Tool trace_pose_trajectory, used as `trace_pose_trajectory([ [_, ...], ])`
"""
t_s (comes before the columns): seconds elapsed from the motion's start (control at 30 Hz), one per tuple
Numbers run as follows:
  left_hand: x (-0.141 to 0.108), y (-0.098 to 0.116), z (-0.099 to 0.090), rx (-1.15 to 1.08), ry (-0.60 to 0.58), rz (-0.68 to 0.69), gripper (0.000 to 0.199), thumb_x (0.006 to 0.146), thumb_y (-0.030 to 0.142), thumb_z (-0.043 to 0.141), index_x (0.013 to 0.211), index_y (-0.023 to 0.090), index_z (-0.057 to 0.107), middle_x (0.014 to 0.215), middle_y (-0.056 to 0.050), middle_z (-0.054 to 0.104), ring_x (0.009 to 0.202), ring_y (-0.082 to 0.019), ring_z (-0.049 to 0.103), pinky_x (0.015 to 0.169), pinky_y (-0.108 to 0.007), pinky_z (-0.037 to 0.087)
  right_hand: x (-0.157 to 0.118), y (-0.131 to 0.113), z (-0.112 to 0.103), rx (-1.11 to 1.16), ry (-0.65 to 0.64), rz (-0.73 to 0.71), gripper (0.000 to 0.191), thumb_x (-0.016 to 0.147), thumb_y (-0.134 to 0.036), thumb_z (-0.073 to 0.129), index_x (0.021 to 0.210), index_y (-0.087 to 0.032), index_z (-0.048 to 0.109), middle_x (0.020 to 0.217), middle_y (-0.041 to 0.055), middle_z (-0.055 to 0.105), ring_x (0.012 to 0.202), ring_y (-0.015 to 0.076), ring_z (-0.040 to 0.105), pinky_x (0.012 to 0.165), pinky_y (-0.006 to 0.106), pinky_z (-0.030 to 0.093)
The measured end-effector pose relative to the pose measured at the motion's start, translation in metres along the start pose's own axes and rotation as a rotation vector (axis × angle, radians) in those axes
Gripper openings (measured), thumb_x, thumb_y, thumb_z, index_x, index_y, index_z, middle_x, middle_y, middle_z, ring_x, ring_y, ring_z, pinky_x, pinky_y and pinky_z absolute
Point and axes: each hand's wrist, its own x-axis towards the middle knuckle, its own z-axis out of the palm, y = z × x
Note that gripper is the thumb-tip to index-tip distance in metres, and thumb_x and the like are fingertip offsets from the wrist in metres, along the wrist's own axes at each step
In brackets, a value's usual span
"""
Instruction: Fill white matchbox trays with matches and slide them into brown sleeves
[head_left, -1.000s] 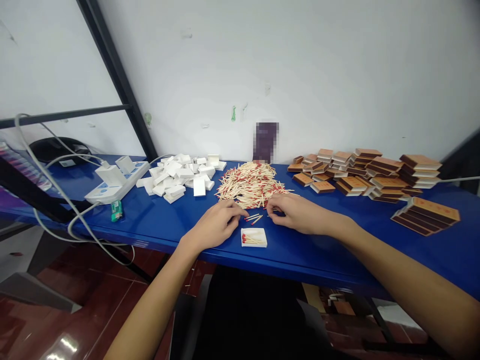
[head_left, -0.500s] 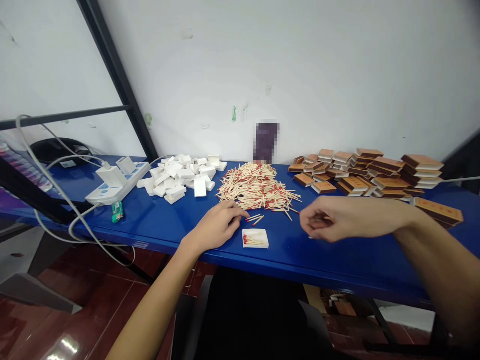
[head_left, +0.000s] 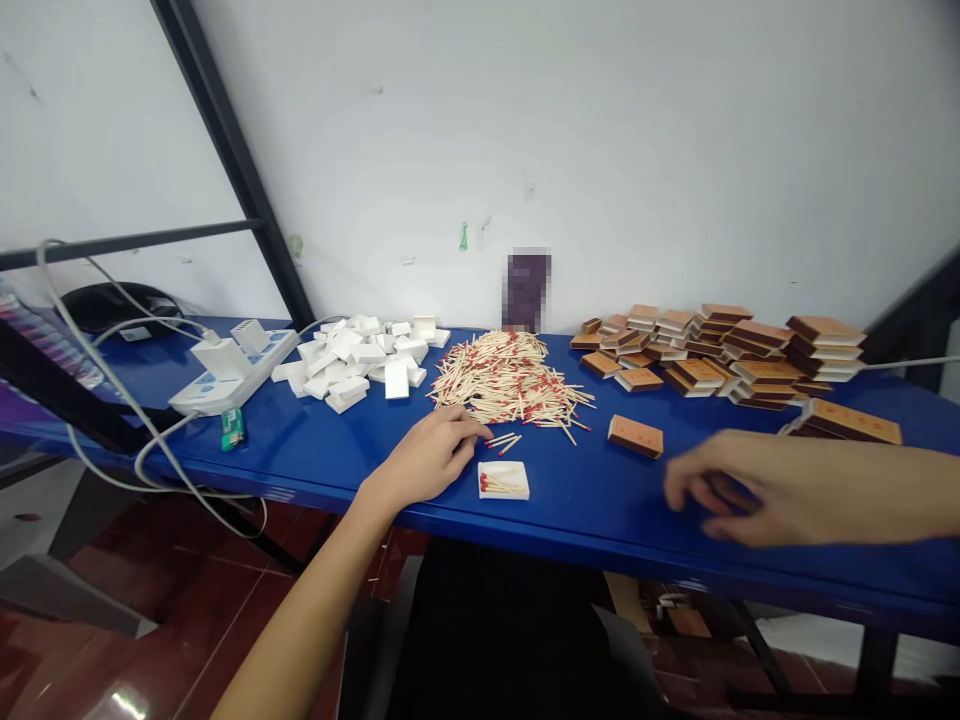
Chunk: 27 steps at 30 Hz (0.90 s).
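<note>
My left hand [head_left: 431,455] rests on the blue table with its fingers loosely bent and the thumb apart; nothing shows in it. Its fingertips are beside a few loose matches [head_left: 504,441]. Just in front lies a white matchbox tray [head_left: 523,466], open side up, with several red-headed matches [head_left: 501,484] in it. My right hand [head_left: 750,490], slightly blurred, hovers over the right of the table, fingers apart and holding nothing. An orange-brown matchbox sleeve [head_left: 636,437] lies to its left, apart from the fingers. Behind is a large heap of matches [head_left: 514,380].
White trays [head_left: 360,355] are piled at the back left. Several matchbox sleeves [head_left: 697,375] are stacked at the back right. A power strip [head_left: 236,370] with cables and a green packet [head_left: 232,428] are at the left, near a black metal frame [head_left: 232,150].
My right hand has moved right and toward me, and its curled fingers have spread. The orange-brown sleeve now shows on the table where that hand was. My left hand stays put.
</note>
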Motion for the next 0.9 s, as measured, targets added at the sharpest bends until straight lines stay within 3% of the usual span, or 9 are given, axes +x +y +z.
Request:
trace_pose_trajectory([
  [0.17,-0.002,0.0,-0.001,-0.011,-0.003,-0.002,0.032,0.098,0.017,0.039,0.112,0.02,0.068,0.099,-0.006,0.061,0.099,-0.021,0.057,0.088,-0.035,0.047,0.075,-0.054,-0.004,-0.047,-0.023,-0.022,0.022,0.083,-0.042,0.065,0.085,-0.021,0.068,0.073,0.0059,0.067,0.071,0.0201,0.062,0.062,0.028,0.041],
  [0.3,-0.003,0.001,-0.003,-0.018,-0.002,0.037,0.033,0.097,0.016,0.041,0.116,0.022,0.067,0.104,-0.007,0.06,0.102,-0.021,0.056,0.091,-0.036,0.046,0.103,-0.075,0.009,-0.188,-0.08,0.004,0.023,0.089,-0.04,0.058,0.085,-0.02,0.068,0.079,0.0086,0.069,0.073,0.0223,0.063,0.059,0.029,0.037],
  [0.43,-0.002,0.003,-0.005,-0.042,-0.047,0.14,0.046,0.092,0.006,0.038,0.121,0.027,0.065,0.118,-0.006,0.059,0.111,-0.021,0.054,0.099,-0.037,0.042,0.113,-0.078,0.017,-0.237,-0.121,0.015,0.022,0.091,-0.032,0.052,0.087,-0.02,0.069,0.088,0.0111,0.071,0.077,0.0248,0.065,0.057,0.03,0.033],
  [0.57,0.001,0.002,-0.007,-0.048,-0.107,0.207,0.052,0.09,0.001,0.036,0.124,0.027,0.065,0.124,-0.004,0.062,0.114,-0.021,0.054,0.101,-0.037,0.04,0.115,-0.077,0.015,-0.25,-0.111,-0.001,0.019,0.089,-0.028,0.051,0.08,-0.02,0.067,0.082,0.0099,0.07,0.072,0.0237,0.063,0.056,0.03,0.03],
  [0.77,0.002,0.0,-0.004,-0.034,-0.102,0.206,0.05,0.089,-0.001,0.036,0.118,0.024,0.068,0.126,-0.001,0.064,0.114,-0.021,0.055,0.101,-0.038,0.04,0.118,-0.084,0.014,-0.196,-0.09,-0.131,0.016,0.088,-0.024,0.052,0.083,-0.021,0.067,0.086,0.0068,0.072,0.076,0.0209,0.063,0.058,0.029,0.03],
  [0.9,0.001,0.0,-0.003,-0.056,-0.085,0.206,0.051,0.087,-0.003,0.037,0.117,0.024,0.068,0.124,0.0,0.067,0.115,-0.02,0.056,0.102,-0.037,0.04,0.124,-0.089,0.016,-0.261,-0.106,-0.094,0.018,0.089,-0.023,0.052,0.085,-0.021,0.069,0.088,0.0065,0.072,0.081,0.0217,0.065,0.057,0.028,0.029],
])
